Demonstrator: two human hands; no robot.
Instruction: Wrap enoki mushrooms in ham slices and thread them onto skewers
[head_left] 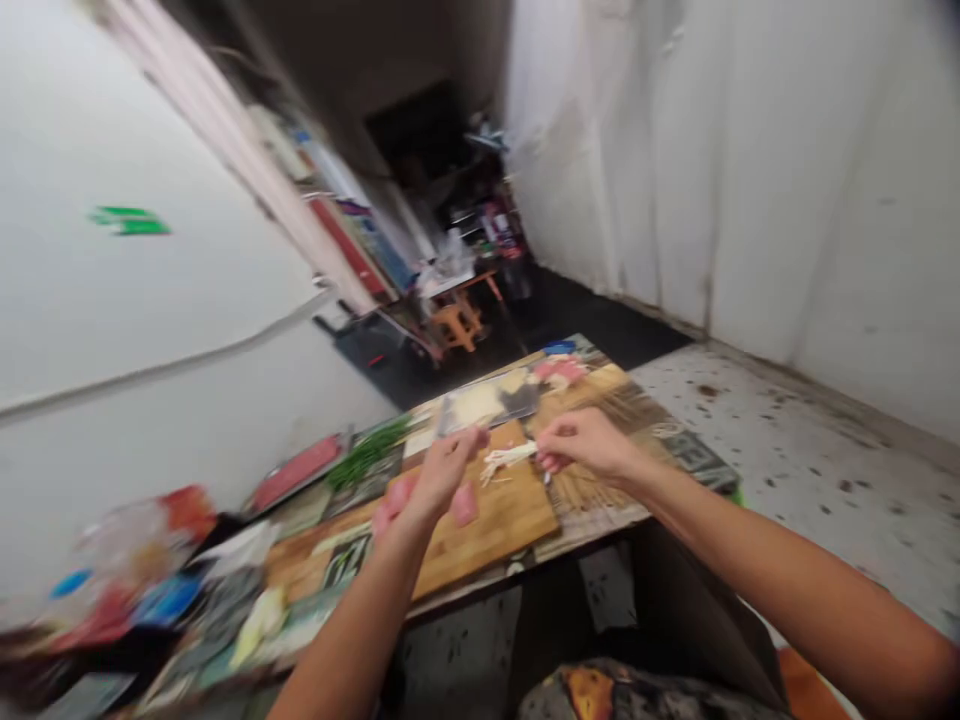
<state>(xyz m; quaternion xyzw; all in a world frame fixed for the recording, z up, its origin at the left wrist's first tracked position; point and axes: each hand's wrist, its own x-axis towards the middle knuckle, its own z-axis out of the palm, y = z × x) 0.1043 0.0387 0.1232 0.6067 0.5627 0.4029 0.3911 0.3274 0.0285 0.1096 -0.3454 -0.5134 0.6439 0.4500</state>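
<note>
My right hand (583, 440) is closed, its fingertips pinching a small bundle of thin white strands that look like enoki mushrooms (511, 456). The strands spread out to the left, above the wooden cutting board (517, 515). Over the left part of the board is my left hand (450, 462); its fingers are blurred, so their grip does not show. Pink meat slices (464, 505) lie on the board beside and partly behind my left wrist. Beyond the hands is a tray (489, 400) with pale pieces on it.
More pink meat (561, 372) lies at the table's far end, near a blue item (559, 347). Green stalks (369, 452) and a red tray (298, 470) are on the left. Bags and containers (135, 560) crowd the near left. An orange stool (456, 322) stands farther back.
</note>
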